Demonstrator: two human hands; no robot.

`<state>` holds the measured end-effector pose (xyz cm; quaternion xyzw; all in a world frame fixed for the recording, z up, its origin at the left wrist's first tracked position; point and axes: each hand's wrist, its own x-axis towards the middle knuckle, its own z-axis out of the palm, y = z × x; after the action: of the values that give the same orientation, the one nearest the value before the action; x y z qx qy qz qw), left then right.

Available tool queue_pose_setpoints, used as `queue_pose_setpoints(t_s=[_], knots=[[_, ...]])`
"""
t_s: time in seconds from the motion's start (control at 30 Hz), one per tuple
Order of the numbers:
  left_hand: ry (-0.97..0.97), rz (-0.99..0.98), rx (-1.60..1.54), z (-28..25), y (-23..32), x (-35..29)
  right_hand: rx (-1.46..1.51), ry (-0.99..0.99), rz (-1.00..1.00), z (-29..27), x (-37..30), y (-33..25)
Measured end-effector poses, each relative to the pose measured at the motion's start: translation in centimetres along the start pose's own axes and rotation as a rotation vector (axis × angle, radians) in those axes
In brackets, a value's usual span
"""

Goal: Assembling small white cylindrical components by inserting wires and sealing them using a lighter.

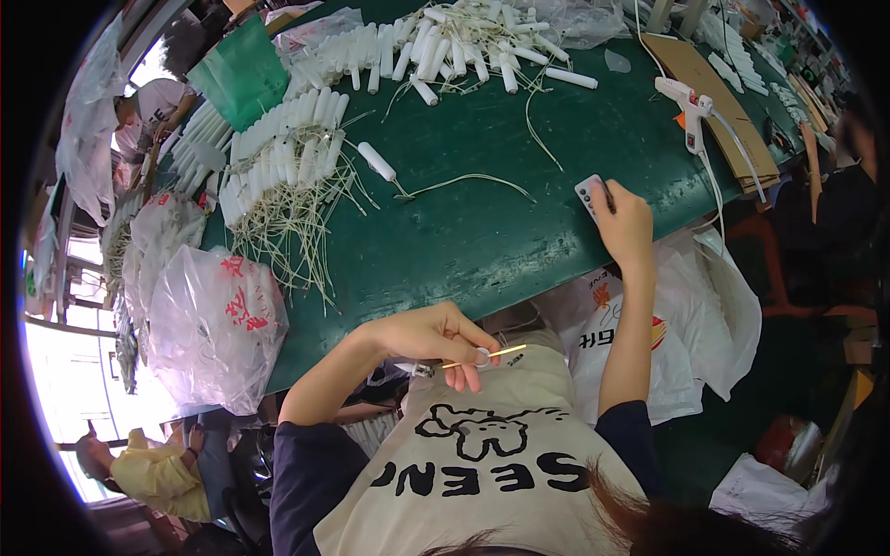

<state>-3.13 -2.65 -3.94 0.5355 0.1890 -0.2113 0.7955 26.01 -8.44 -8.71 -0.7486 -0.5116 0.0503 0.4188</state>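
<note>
My left hand (436, 338) is held above my lap, just off the table's front edge. Its fingers are closed around a thin yellow stick (506, 351) that pokes out past the fingertips. A small white piece with a dark end (413, 369) shows beside the same hand; how it is held is partly hidden. Over the right part of the green table (436, 232), my right hand (627, 227) is closed on a flat pale object with dark round spots (586, 193), possibly a phone. A single white tube with wires (375, 161) lies on the table, away from both hands.
Many white tubes with thin wires (287, 139) are piled at the left and far side. A white hot glue gun (684, 111) and cardboard (732, 130) are at the right. Plastic bags (218, 320) crowd the left edge; another white bag (686, 343) hangs at the right.
</note>
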Motion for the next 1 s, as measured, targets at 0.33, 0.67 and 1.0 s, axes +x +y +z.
queue_pose_setpoints(t_s=[0.33, 0.67, 1.0], knots=[[0.061, 0.028, -0.026, 0.2, 0.5, -0.5, -0.362, 0.263, 0.041, 1.9, 1.1, 2.0], [0.15, 0.178, -0.127, -1.2, 1.8, -2.1, 0.622, -0.445, -0.442, 0.1, -4.6, -6.5], [0.359, 0.294, 0.131, -1.3, 4.1, -2.4, 0.752, -0.553, 0.01, 0.9, -9.6, -7.2]])
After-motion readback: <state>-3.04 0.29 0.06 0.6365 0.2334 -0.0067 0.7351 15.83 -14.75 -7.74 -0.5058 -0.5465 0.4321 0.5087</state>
